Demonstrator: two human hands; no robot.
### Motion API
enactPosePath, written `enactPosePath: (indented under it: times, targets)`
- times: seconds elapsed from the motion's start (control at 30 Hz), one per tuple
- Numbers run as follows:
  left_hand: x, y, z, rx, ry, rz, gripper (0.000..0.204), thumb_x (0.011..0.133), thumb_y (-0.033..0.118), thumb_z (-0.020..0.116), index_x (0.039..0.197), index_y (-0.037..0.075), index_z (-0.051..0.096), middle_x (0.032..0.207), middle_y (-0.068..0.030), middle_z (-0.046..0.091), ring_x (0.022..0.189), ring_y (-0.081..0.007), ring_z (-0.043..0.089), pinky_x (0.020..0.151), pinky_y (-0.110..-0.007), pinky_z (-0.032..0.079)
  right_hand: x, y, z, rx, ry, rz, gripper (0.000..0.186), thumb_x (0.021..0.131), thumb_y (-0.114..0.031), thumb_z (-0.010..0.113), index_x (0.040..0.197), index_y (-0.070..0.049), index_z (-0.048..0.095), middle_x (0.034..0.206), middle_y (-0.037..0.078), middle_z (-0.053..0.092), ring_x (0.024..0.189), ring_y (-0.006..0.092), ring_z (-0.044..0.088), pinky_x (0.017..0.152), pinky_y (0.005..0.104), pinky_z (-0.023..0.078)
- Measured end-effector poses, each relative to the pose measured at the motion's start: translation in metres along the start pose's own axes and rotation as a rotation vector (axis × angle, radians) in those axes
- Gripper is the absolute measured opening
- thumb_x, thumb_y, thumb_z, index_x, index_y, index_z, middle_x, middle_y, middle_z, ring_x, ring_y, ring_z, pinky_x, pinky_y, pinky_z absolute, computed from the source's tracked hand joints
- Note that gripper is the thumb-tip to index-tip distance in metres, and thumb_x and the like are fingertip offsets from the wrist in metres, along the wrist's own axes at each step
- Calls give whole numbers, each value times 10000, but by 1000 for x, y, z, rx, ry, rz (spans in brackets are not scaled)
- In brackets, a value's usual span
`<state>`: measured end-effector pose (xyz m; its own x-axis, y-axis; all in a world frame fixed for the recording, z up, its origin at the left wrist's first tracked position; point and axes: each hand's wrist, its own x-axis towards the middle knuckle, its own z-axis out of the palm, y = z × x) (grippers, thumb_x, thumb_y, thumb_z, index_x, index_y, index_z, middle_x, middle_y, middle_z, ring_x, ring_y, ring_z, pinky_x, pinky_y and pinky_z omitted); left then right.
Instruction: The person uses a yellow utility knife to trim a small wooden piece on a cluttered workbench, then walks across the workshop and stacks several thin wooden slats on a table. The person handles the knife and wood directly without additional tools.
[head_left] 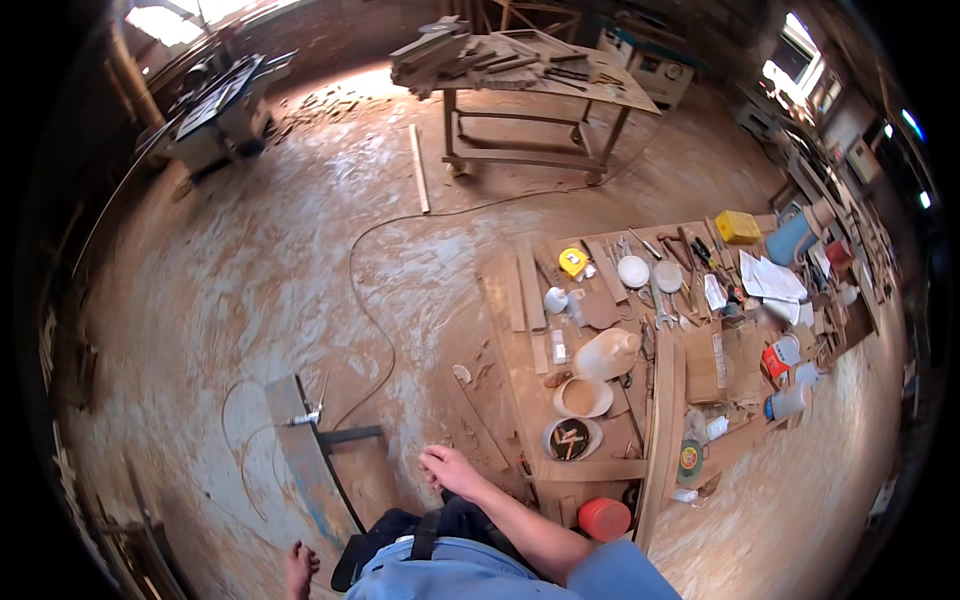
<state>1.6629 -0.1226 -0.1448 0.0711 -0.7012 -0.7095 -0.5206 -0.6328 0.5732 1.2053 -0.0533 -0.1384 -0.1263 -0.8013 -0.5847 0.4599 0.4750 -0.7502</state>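
Note:
My right hand (pixel 447 468) hangs in front of my body, its fingers curled in and nothing seen in them. Low at the left, my left hand (pixel 300 568) is loosely closed beside my hip, and no object shows in it. Between the hands and ahead stands a narrow wooden bench (pixel 300 450) with a dark bar jutting out to its right. A small metal air gun (pixel 308 415) lies on top of the bench, with a thin hose (pixel 243 460) looping down beside it. Neither hand touches the bench or the air gun.
To my right is a cluttered worktable (pixel 520 400) with a plastic jug (pixel 607 353), tubs, a yellow tape measure (pixel 574 262), wrenches and wood strips. A red container (pixel 604 519) sits near my right elbow. Farther off stand a wheeled table (pixel 625 88) and a machine (pixel 222 105). The hose crosses the floor.

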Motion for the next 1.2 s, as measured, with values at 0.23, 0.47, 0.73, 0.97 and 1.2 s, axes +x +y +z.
enactPosePath:
  times: [0.23,0.47,0.73,0.97,1.2]
  targets:
    - [97,208,71,397,-205,164,539,896,171,530,1380,-38,420,972,-132,647,744,-180,641,622,-308,531,2,-58,-50,252,253,-37,314,988,-240,526,1199,-10,559,950,45,629,718,95,585,605,230,492]
    - [221,332,143,718,-386,226,523,880,214,558,1348,-9,490,939,-154,682,762,-196,668,663,-323,542,70,-124,-77,455,405,-176,299,997,-219,528,1204,-4,540,966,71,643,739,110,612,618,234,505]
    - [391,496,195,648,-410,243,571,898,235,562,1385,-32,429,888,-107,665,697,-175,634,628,-327,527,206,-248,-139,385,656,-144,252,990,-214,528,1155,-27,570,900,44,638,676,93,596,574,224,496]
    - [432,665,225,798,-302,441,554,899,254,553,1373,-14,449,981,-160,690,882,-239,676,779,-350,528,289,-338,-185,226,791,-126,237,980,-207,526,1126,-33,595,886,40,640,651,92,588,541,216,479]
    - [424,796,337,1012,-494,632,560,896,294,569,1360,-2,466,1060,-174,682,1019,-323,643,889,-374,493,340,-378,-252,312,892,-91,220,973,-207,524,1077,-35,612,848,36,629,662,108,588,553,245,486]
